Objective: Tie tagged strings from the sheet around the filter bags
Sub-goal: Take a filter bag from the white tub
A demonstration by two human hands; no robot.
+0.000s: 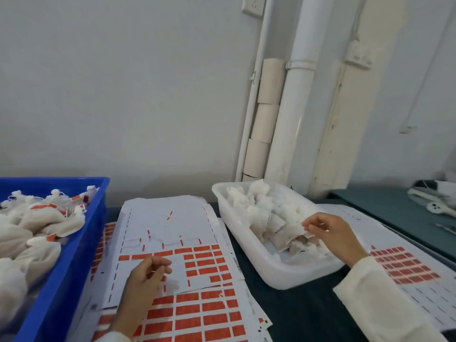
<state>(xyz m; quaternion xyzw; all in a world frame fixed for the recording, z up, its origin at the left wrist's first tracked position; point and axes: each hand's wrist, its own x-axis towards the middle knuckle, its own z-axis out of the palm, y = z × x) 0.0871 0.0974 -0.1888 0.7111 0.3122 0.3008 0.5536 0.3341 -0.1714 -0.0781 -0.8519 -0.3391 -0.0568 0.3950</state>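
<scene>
A white sheet (170, 233) with rows of orange tags and thin strings lies in front of me on other tag sheets. My left hand (148, 275) rests on it, fingers curled, pinching at a tag or string near the orange rows. A white plastic tray (246, 257) to the right holds several untied white filter bags (269, 213). My right hand (330, 233) reaches over the tray's near right side and pinches the edge of a filter bag.
A blue crate (81, 243) at the left holds several tied bags with orange tags. Another tag sheet (404, 265) lies to the right of the tray. White pipes and cardboard tubes (269, 119) stand against the wall behind.
</scene>
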